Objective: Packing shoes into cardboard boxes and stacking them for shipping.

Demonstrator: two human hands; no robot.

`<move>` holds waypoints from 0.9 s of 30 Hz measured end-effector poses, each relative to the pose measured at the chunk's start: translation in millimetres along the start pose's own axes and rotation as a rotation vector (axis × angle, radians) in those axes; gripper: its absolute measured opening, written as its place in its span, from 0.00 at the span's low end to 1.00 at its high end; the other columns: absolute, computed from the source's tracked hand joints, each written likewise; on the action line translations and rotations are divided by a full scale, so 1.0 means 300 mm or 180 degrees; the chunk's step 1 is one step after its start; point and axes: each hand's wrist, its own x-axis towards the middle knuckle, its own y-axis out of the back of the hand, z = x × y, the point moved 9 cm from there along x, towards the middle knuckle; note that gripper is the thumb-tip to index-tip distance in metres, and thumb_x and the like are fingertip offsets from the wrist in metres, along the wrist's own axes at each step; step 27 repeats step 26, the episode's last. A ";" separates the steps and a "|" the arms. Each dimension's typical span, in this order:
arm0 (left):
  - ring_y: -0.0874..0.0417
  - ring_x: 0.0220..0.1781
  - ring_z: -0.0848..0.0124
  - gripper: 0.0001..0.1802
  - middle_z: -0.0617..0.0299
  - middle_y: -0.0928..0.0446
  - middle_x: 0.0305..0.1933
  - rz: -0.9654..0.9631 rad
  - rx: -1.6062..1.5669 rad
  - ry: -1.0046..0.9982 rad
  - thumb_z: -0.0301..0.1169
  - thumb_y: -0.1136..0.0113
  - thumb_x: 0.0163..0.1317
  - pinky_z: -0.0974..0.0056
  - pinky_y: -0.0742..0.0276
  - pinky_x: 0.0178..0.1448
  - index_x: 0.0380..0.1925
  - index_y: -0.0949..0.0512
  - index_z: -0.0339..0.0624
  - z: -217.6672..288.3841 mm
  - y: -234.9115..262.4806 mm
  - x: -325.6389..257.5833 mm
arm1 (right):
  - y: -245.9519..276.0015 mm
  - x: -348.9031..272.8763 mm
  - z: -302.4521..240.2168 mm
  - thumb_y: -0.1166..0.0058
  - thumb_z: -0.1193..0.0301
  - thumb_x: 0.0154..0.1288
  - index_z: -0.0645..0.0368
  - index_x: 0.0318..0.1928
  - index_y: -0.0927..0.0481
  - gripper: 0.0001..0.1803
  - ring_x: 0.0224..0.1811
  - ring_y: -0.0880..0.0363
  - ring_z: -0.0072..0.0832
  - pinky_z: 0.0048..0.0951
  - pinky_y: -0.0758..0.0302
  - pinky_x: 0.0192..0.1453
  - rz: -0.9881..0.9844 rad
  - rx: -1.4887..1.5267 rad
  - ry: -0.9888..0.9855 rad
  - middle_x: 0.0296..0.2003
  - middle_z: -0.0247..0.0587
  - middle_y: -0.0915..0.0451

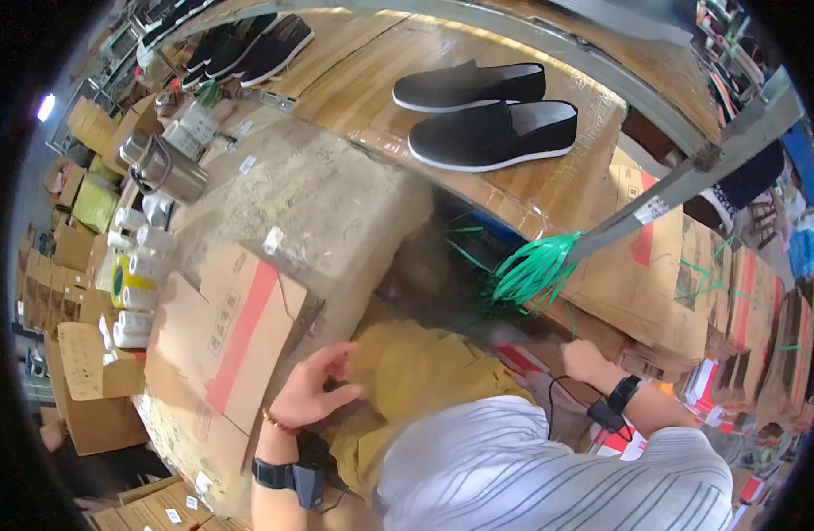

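My left hand is held over the table's near edge, fingers curved and apart with nothing between them. Beside it lies a flattened brown cardboard box with a red stripe. Off to the right, my right hand is closed. A thin green plastic strip runs down to its fingers from a bundle of green plastic strips, which hangs at a metal post. The strip's end in my fingers is hidden.
A pair of black slip-on shoes stands on a wood-patterned shelf, with more black shoes at far left. A steel thermos and white rolls line the table's left side. Stacked flat cartons stand at right.
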 end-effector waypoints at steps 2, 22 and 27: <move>0.26 0.40 0.73 0.32 0.62 0.27 0.38 -0.0122 0.0480 -0.0092 0.31 0.32 0.49 0.67 0.28 0.48 0.56 0.30 0.38 -0.013 -0.037 0.022 | 0.167 -0.037 -0.040 0.48 0.70 0.54 0.64 0.26 0.24 0.08 0.27 0.22 0.51 0.48 0.25 0.34 0.0229 0.0194 0.0091 0.21 0.56 0.23; 0.24 0.31 0.80 0.10 0.68 0.21 0.30 0.2814 -0.1552 -0.1301 0.20 0.41 0.51 0.72 0.26 0.36 0.35 0.21 0.31 -0.072 0.313 -0.456 | 1.352 -0.343 -0.540 0.45 0.59 0.59 0.62 0.63 0.38 0.35 0.67 0.42 0.40 0.39 0.47 0.69 0.3847 0.1097 0.1523 0.64 0.51 0.39; 0.23 0.36 0.79 0.13 0.63 0.20 0.35 0.3945 -0.1937 -0.0866 0.28 0.40 0.59 0.69 0.25 0.43 0.41 0.22 0.32 -0.320 0.377 -0.831 | 1.078 0.080 -0.865 0.46 0.46 0.59 0.58 0.70 0.60 0.51 0.71 0.51 0.44 0.44 0.56 0.73 0.1450 0.3238 0.2750 0.69 0.47 0.47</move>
